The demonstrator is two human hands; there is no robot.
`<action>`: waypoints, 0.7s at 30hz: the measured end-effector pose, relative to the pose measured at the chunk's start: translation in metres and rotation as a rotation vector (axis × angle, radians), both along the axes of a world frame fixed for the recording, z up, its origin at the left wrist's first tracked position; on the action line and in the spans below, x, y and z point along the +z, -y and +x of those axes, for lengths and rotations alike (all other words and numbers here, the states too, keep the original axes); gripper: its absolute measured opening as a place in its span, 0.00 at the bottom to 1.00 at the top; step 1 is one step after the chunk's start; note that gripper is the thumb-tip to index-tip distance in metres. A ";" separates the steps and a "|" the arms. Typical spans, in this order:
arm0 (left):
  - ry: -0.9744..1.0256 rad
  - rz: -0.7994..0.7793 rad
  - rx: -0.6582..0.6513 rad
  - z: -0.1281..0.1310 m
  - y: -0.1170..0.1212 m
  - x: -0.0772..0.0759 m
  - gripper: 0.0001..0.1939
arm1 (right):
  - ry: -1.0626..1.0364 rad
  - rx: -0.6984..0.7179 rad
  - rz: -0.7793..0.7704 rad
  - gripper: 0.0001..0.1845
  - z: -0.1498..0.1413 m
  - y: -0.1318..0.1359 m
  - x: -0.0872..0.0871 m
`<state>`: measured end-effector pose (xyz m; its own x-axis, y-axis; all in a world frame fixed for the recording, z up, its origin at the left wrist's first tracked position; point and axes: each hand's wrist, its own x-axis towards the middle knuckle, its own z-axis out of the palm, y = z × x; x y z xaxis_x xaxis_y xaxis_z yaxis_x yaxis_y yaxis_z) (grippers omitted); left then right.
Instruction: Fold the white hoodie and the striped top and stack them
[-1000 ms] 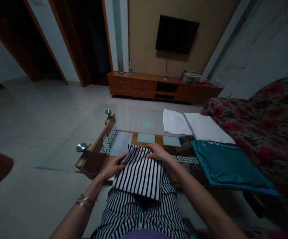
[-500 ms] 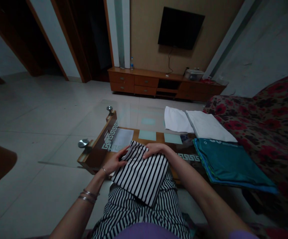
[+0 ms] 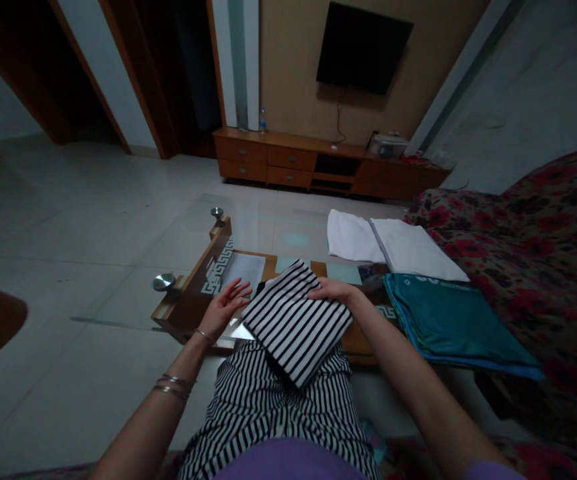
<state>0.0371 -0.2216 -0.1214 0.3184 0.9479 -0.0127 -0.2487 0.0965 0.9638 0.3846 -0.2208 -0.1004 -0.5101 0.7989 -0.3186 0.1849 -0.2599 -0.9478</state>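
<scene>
A folded black-and-white striped garment [image 3: 296,323] lies over my lap, one corner pointing toward the glass table. My right hand [image 3: 336,291] grips its upper right edge, thumb on top and the other fingers hidden beneath. Just left of the garment, my left hand [image 3: 226,308] is off the cloth with its fingers spread. On the table to the right lie a stack of folded teal and blue clothes [image 3: 458,320] and, behind it, a folded white garment [image 3: 413,248] beside another white cloth [image 3: 351,237].
The glass coffee table [image 3: 133,293] has a wooden frame and round metal supports [image 3: 164,282]. A flowered sofa [image 3: 533,233] stands at the right. Against the far wall is a low wooden cabinet [image 3: 288,159] with a bottle [image 3: 262,121], below a television [image 3: 363,48].
My left hand has let go of the striped garment and moved slightly left, fingers opening. The garment has turned and shifted a little right in my right hand.
</scene>
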 end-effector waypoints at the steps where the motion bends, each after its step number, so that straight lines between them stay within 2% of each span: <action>1: 0.021 -0.007 0.024 0.001 0.000 0.000 0.38 | -0.017 -0.075 -0.018 0.25 0.010 -0.001 -0.005; 3: 0.042 -0.024 0.047 0.001 -0.001 0.000 0.36 | -0.061 -0.211 -0.041 0.27 0.028 -0.002 -0.016; 5: 0.050 -0.043 0.051 0.002 -0.001 0.001 0.35 | -0.129 -0.290 -0.072 0.28 0.041 -0.001 -0.025; 12: -0.009 -0.091 0.071 0.004 -0.001 0.005 0.29 | -0.369 -0.407 -0.141 0.24 0.054 -0.001 -0.048; 15: -0.026 -0.098 0.073 0.005 0.000 0.008 0.29 | -0.389 -0.446 -0.163 0.20 0.056 -0.002 -0.049; 21: -0.055 -0.149 0.089 0.010 -0.004 0.011 0.29 | -0.417 -0.455 -0.224 0.16 0.058 -0.003 -0.038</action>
